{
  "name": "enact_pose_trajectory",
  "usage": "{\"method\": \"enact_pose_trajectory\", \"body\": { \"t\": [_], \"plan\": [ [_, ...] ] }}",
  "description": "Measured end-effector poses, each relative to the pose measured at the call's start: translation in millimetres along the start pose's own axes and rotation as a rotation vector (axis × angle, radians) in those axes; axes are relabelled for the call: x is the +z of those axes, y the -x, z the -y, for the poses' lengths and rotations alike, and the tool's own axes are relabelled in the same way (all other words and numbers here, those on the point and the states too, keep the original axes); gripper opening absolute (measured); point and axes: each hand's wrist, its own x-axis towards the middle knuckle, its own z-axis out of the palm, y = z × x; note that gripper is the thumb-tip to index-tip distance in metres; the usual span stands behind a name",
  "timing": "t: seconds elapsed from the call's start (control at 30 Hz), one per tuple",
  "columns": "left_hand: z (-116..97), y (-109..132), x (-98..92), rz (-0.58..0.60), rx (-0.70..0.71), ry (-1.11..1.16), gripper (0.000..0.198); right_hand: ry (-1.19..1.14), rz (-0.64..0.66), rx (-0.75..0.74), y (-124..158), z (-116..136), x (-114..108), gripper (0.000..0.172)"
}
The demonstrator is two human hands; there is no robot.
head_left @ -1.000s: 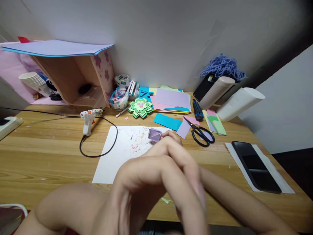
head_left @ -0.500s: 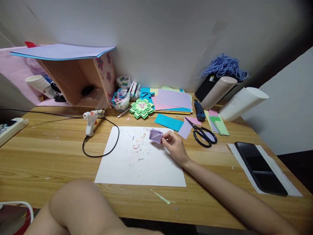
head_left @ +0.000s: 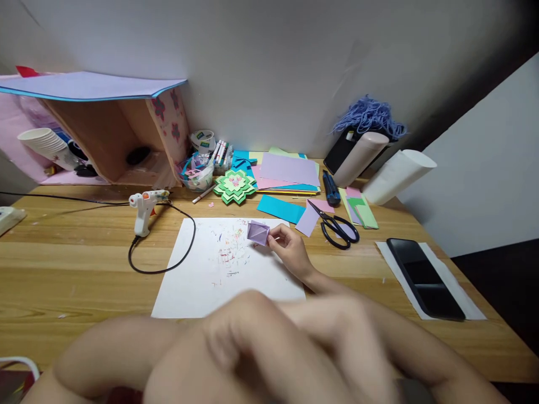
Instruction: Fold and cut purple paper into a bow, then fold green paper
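can't tell the grip of the blurry left hand (head_left: 269, 348) up close – then see, in the right hand (head_left: 291, 251), the purple paper box (head_left: 258, 233), pinched by its edge over the white sheet (head_left: 189, 287) – squeeze softly, without bending it.

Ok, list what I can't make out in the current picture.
Head view: left hand, blurred and cut off by the bottom edge; whether it holds anything can't be told.
Head view: lower right corner of the white sheet, hidden behind that hand.
Head view: white power strip, cut off by the left edge.
Head view: coloured marks on the sheet, too small to read.
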Motion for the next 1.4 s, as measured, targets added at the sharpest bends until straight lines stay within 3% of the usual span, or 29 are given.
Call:
{"method": "enact_pose_trajectory", "body": {
  "t": [0.07, 0.1, 0.17, 0.23, 0.33, 0.43, 0.53, 0.63, 0.77, 0.97, 1.17, 1.4],
  "plan": [
    [22.5, -15.6, 9.0, 0.138, -0.038, 0.004, 0.025, -0.002, 0.007, 0.008, 0.5, 0.3, 0.3, 0.011],
    [38.6, -22.0, 13.3, 0.115, -0.077, -0.031, 0.024, 0.001, 0.009, 0.011, 0.7, 0.7, 0.3, 0.010],
    [74.1, -30.6, 20.3, -0.138, -0.178, -0.191, 0.026, 0.019, 0.006, 0.009, 1.2, 2.3, 0.5, 0.010],
    [105.0, -33.7, 24.5, -0.316, -0.238, -0.326, 0.055, 0.056, -0.009, -0.014, 2.0, 4.7, 1.0, 0.009],
    [130.0, -34.2, 25.1, -0.241, -0.353, -0.259, 0.078, 0.140, -0.016, -0.094, 4.3, 8.6, 2.4, 0.007],
    [137.0, -35.1, 21.0, -0.137, -0.413, -0.187, 0.063, 0.218, 0.020, -0.165, 7.1, 10.7, 4.0, 0.005],
    [141.4, -35.0, 16.1, -0.087, -0.368, -0.205, 0.049, 0.248, 0.068, -0.181, 8.8, 11.0, 5.0, 0.004],
    [145.4, -33.2, 13.8, -0.051, -0.332, -0.236, 0.047, 0.232, 0.106, -0.154, 8.8, 11.4, 5.0, 0.001],
    [146.4, -31.0, 15.1, -0.008, -0.285, -0.314, 0.048, 0.195, 0.172, -0.103, 7.6, 13.3, 3.8, 0.011],
    [144.9, -31.0, 18.7, 0.041, -0.229, -0.381, 0.052, 0.145, 0.178, -0.053, 6.7, 15.4, 3.0, 0.011],
    [147.1, -32.5, 18.3, 0.018, -0.215, -0.369, 0.051, 0.125, 0.172, -0.020, 6.9, 15.0, 3.3, 0.010],
    [152.4, -36.6, 10.8, -0.141, -0.328, -0.220, 0.040, 0.064, 0.064, 0.104, 3.6, 5.9, 1.3, 0.014]
  ]
}}
